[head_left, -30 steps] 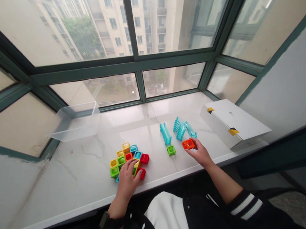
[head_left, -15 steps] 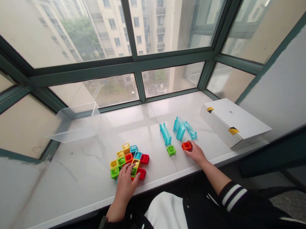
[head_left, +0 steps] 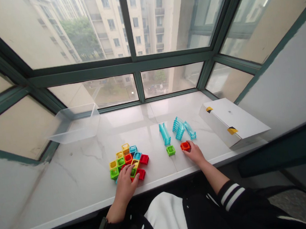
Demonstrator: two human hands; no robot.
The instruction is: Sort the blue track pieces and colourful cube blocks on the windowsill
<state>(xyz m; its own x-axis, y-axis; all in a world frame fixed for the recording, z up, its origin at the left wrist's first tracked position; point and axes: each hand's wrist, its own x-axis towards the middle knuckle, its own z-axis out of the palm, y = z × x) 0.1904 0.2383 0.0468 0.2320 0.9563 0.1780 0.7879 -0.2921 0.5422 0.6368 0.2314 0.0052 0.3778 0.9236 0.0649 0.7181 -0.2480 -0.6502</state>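
Note:
My left hand (head_left: 126, 183) rests with curled fingers on the near side of a cluster of coloured square blocks (head_left: 126, 160) on the marble sill. My right hand (head_left: 195, 153) pinches an orange-red square block (head_left: 185, 146) that sits on the sill. A green square block (head_left: 170, 150) stands just left of it. Behind them lie three translucent blue ribbed track pieces (head_left: 178, 128).
A clear plastic tub (head_left: 74, 123) stands at the back left against the window frame. A white flat box (head_left: 231, 120) with yellow tabs lies at the right. The sill's front edge (head_left: 160, 182) runs just before my hands.
My right hand has lowered the orange-red block onto the sill and drawn it slightly nearer. My left hand has shifted a little over the block cluster.

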